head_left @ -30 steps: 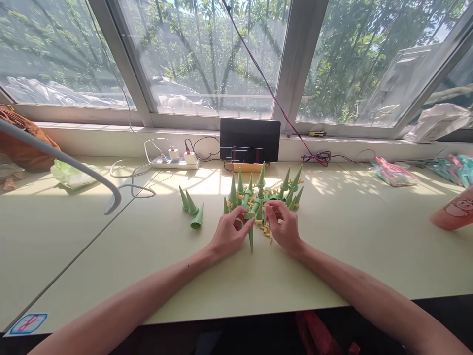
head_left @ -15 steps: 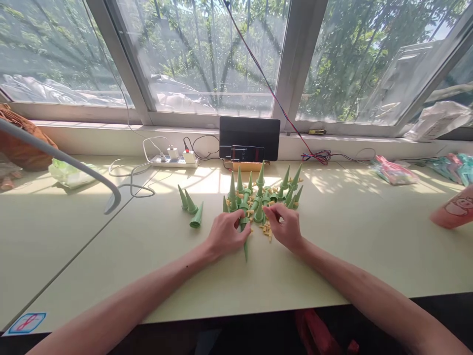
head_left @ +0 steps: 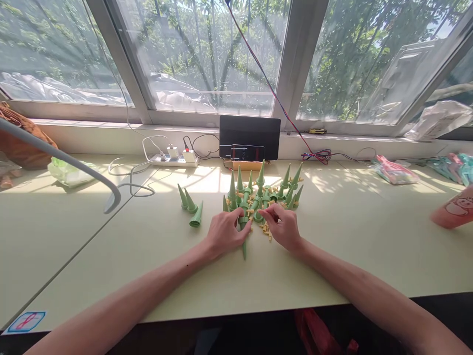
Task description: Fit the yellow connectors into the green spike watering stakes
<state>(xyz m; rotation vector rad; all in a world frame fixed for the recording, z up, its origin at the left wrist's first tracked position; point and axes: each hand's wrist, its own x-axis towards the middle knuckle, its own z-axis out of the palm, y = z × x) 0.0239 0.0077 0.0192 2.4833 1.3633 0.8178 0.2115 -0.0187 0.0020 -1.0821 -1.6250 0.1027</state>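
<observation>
My left hand [head_left: 226, 230] is closed around a green plastic plant-watering spike [head_left: 244, 250], whose point faces the table's front edge. My right hand [head_left: 284, 228] pinches thumb and fingertips together close to the spike's collar; what lies between them is too small to make out. Behind both hands stands a cluster of green spikes [head_left: 261, 175], some upright and some lying, with yellow fittings sticking out of several. Loose yellow fittings [head_left: 265, 229] lie between my hands. Off to the left, two green cones [head_left: 190, 202] stand upright and another cone [head_left: 197, 216] leans, its hollow base showing.
At the back, a black tablet [head_left: 250, 133] and a phone [head_left: 246, 153] lean on a stand near a power strip [head_left: 173, 161]. A grey curved bar [head_left: 74, 158] crosses the left side. Plastic packets [head_left: 397, 170] and a pink printed container [head_left: 454, 209] are at right.
My right hand has shifted slightly left, toward the spike in my left hand. The spike's tip has swung a little left. The cones on the left have stayed put.
</observation>
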